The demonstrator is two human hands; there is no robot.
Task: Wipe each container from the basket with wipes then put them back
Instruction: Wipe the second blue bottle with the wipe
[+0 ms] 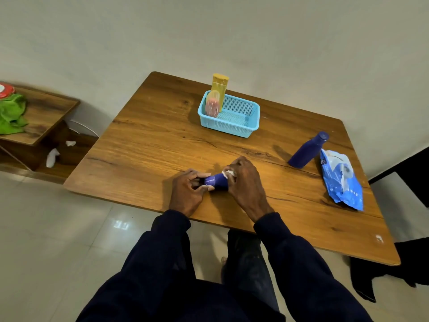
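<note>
Nearer the camera than the basket (228, 129), close to the front edge of the wooden table (151, 140): one small blue container (217, 181), first of four containers, lying sideways between two hands. Left hand (188, 190): fingers and thumb curled round the container's left end, pinching it. Right hand (243, 182): fingers bent over the container's other end, clutching one crumpled white wipe (228, 174) against it.

Inside the basket, one in number, light blue, perforated: two containers, both upright at its left end. One tall yellow container (219, 90); one shorter pink translucent container (212, 106) just in front of it, touching or nearly so, cannot tell which.

Right of the basket and well apart from it: one dark blue bottle (307, 151), standing on its base, cap on. Further right of the basket, just beside the bottle: one blue wipes pack (341, 182), lying flat, creased.

Far left of the basket, off the table: one low wooden shelf unit (46, 112), one green cloth (11, 115) on its top, two white crumpled scraps (52, 157) lower down beside it.
</note>
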